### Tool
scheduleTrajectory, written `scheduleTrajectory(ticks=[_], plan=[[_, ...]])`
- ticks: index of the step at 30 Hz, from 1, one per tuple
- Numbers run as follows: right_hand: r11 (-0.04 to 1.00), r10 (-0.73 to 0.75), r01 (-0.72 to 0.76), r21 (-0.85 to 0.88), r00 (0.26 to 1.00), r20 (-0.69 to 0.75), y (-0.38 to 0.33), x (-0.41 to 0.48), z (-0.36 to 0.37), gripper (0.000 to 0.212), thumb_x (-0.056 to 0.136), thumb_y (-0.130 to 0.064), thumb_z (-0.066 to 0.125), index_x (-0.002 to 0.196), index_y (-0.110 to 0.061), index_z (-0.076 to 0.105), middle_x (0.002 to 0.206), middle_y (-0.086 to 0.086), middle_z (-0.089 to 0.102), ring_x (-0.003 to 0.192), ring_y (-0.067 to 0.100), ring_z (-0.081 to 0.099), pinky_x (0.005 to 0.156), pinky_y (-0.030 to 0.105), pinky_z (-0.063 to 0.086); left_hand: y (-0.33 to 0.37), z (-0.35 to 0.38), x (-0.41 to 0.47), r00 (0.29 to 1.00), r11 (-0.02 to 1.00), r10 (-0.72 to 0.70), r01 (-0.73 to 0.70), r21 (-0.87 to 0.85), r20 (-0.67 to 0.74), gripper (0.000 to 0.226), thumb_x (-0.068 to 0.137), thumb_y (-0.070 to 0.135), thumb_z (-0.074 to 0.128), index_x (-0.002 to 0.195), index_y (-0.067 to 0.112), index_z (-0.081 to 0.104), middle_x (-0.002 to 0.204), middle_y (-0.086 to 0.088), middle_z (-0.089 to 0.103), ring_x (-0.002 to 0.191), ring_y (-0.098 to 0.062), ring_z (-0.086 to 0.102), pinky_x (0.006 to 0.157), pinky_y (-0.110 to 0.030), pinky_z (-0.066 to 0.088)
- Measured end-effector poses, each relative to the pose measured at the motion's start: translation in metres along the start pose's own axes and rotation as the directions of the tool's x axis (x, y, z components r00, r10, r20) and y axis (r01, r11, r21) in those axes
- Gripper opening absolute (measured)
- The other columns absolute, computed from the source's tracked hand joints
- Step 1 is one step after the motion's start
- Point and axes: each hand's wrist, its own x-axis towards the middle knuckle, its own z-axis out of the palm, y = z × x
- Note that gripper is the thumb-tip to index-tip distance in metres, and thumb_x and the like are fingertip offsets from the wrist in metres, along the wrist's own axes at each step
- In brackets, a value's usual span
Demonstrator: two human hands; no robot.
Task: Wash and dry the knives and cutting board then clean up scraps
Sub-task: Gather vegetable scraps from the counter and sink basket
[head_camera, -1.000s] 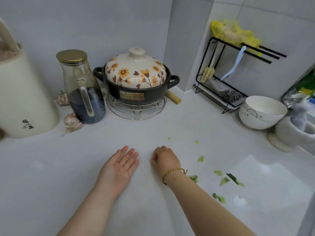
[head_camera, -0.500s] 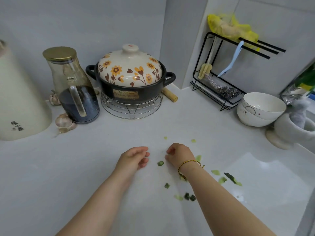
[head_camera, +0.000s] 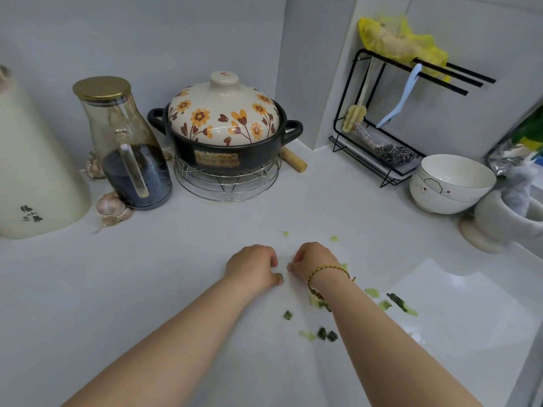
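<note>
Green vegetable scraps (head_camera: 326, 334) dot the white tabletop (head_camera: 147, 274) around the right hand (head_camera: 314, 259); the left hand (head_camera: 252, 267) has closed in, thumb now at one piece. Both hands' fingers (head_camera: 271, 259) curl, pinching what I cannot tell; a flowered clay pot (head_camera: 223, 121) stands behind.

Small green vegetable scraps (head_camera: 321, 333), some pale and some dark, lie flat and scattered on the white countertop (head_camera: 147, 274). They are well in front of the black clay pot with a flowered cream lid (head_camera: 223, 127), mostly to its front right. Two pale specks lie nearest it.
</note>
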Motion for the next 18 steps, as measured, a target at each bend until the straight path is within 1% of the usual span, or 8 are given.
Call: scheduleTrajectory(ticks=[3,7,10,11,13,14,15,18], plan=[[1.000,-0.013,0.014,0.027,1.000,-0.022,0.006,0.000,0.002,0.027,0.086,-0.023,0.056,0.064,-0.026,0.040,0.089,-0.002,0.052,0.081,0.017,0.048,0.060,0.022,0.036,0.001,0.004,0.001,1.000,1.000,0.011,-0.011,0.008,0.014,0.023,0.085,0.029,0.061,0.105,0.018,0.062,0.116,0.001,0.057,0.109,-0.017,0.053,0.080,-0.022,0.037],[0.998,-0.052,0.054,0.031,0.996,-0.072,0.008,-0.004,0.004,0.032,0.086,-0.024,0.056,0.062,-0.027,0.036,0.088,-0.003,0.051,0.079,0.016,0.047,0.051,0.020,0.032,0.002,0.005,0.001,0.995,0.995,0.094,-0.095,0.028,0.044,0.015,0.086,0.025,0.060,0.097,0.015,0.065,0.108,0.000,0.056,0.106,-0.018,0.052,0.079,-0.021,0.036],[0.989,-0.104,0.116,0.091,0.987,-0.127,0.013,-0.007,0.006,0.022,0.086,-0.021,0.056,0.068,-0.023,0.043,0.089,-0.001,0.053,0.081,0.015,0.046,0.065,0.021,0.034,-0.003,0.007,0.000,0.997,0.938,0.080,-0.068,-0.340,0.020,0.013,0.084,0.013,0.062,0.073,0.017,0.058,0.081,0.006,0.054,0.078,-0.010,0.057,0.065,-0.009,0.040],[0.980,-0.094,0.119,0.162,0.984,-0.153,0.015,-0.008,0.006,0.022,0.086,-0.020,0.056,0.068,-0.022,0.044,0.085,-0.002,0.053,0.080,0.015,0.046,0.067,0.021,0.035,-0.004,0.006,-0.002,1.000,0.820,0.014,-0.005,-0.572,0.012,0.020,0.085,0.007,0.061,0.069,0.017,0.054,0.077,0.006,0.056,0.066,-0.004,0.058,0.059,-0.006,0.041],[0.937,-0.044,0.106,0.333,0.981,-0.189,0.021,-0.009,0.005,0.027,0.085,-0.017,0.057,0.062,-0.024,0.044,0.071,-0.007,0.050,0.074,0.014,0.048,0.061,0.021,0.037,-0.005,0.001,-0.007,0.986,0.269,-0.150,0.117,-0.956,0.079,0.025,0.089,-0.006,0.049,0.071,0.012,0.051,0.076,-0.003,0.059,0.054,-0.004,0.060,0.052,-0.010,0.048],[0.908,-0.026,0.107,0.406,0.979,-0.201,0.024,-0.009,0.005,0.029,0.085,-0.016,0.058,0.061,-0.024,0.044,0.067,-0.009,0.048,0.068,0.013,0.047,0.057,0.019,0.036,-0.007,-0.001,-0.009,0.971,-0.024,-0.200,0.131,-0.991,0.134,0.027,0.090,-0.010,0.042,0.071,0.008,0.049,0.076,-0.008,0.059,0.054,-0.008,0.062,0.049,-0.013,0.051],[0.875,-0.018,0.118,0.470,0.977,-0.212,0.025,-0.010,0.004,0.029,0.084,-0.015,0.059,0.060,-0.024,0.046,0.065,-0.009,0.047,0.062,0.010,0.046,0.055,0.017,0.036,-0.008,-0.002,-0.010,0.952,-0.234,-0.236,0.137,-0.962,0.193,0.030,0.091,-0.012,0.035,0.071,0.007,0.047,0.076,-0.011,0.058,0.057,-0.013,0.063,0.046,-0.015,0.052],[0.784,-0.035,0.176,0.595,0.970,-0.241,0.022,-0.015,0.005,0.029,0.082,-0.012,0.064,0.059,-0.022,0.049,0.063,-0.007,0.048,0.057,0.006,0.043,0.057,0.016,0.036,-0.011,-0.003,-0.010,0.921,-0.530,-0.252,0.125,-0.839,0.297,0.036,0.089,-0.012,0.020,0.068,0.005,0.044,0.067,-0.015,0.059,0.070,-0.021,0.055,0.042,-0.022,0.052]])
